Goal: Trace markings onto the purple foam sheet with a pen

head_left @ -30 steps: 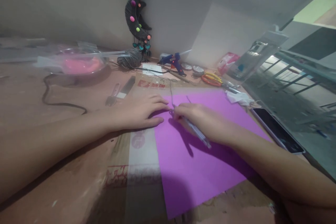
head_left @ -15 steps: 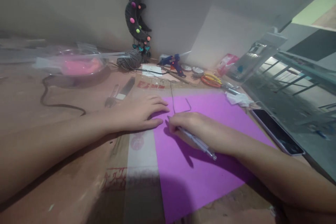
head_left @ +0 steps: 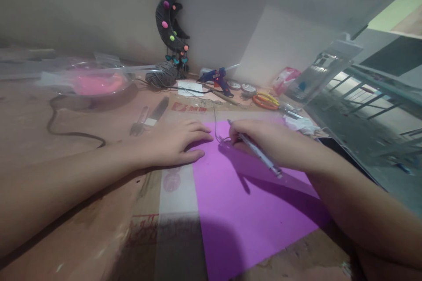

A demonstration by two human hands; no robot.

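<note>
A purple sheet of paper (head_left: pixel 237 219) lies on a printed cardboard piece (head_left: pixel 180 228) on the table. My left hand (head_left: pixel 180 142) rests flat at the sheet's upper left edge, fingers spread and holding nothing. Gripped in my right hand (head_left: pixel 263 140) is a clear-barrelled pen (head_left: pixel 262 156), its tip at the upper part of the paper. A thin grey wire or thread (head_left: pixel 216 125) runs down onto the paper and bends toward my right fingers, which hide its end. I cannot tell whether they touch it.
Along the back lie a grey yarn ball (head_left: pixel 162 74), a blue glue gun (head_left: pixel 219 80) and orange-yellow pliers (head_left: pixel 266 100). A box cutter (head_left: pixel 158 111) is left of my hand. A phone (head_left: pixel 343 156) lies right, partly behind my forearm. A plastic bowl (head_left: pixel 99 81) holds pink material. A moon ornament (head_left: pixel 168 19) hangs behind.
My right hand with the pen moved down and slightly left, then up and to the right. A bent part of the grey line showed half a second ago; my hand now covers it. My left hand stayed put.
</note>
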